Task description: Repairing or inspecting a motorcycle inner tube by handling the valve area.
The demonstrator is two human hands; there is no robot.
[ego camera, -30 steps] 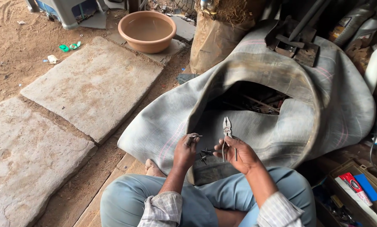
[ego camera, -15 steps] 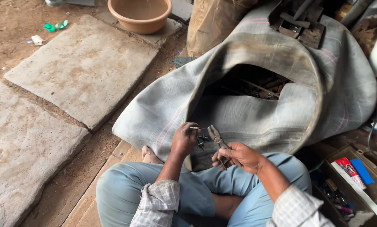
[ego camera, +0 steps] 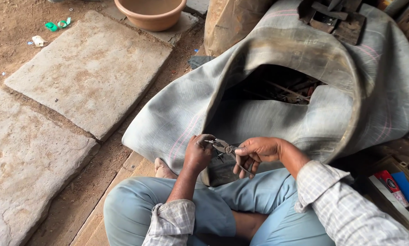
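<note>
Head view: big grey inner tube (ego camera: 177, 114) crowds both hands; basin (ego camera: 150, 12) beyond.

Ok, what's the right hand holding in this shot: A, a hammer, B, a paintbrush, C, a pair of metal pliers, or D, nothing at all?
C: the right hand grips the handles of metal pliers, whose nose points toward the left hand, in front of the large grey rubber tube.

pliers (ego camera: 225, 148): showing dull grey metal
inner tube (ego camera: 305, 123): looking like matt, dusty rubber
slabs (ego camera: 93, 73): looking like rough stone
basin (ego camera: 150, 13): looking like smooth plastic
</note>
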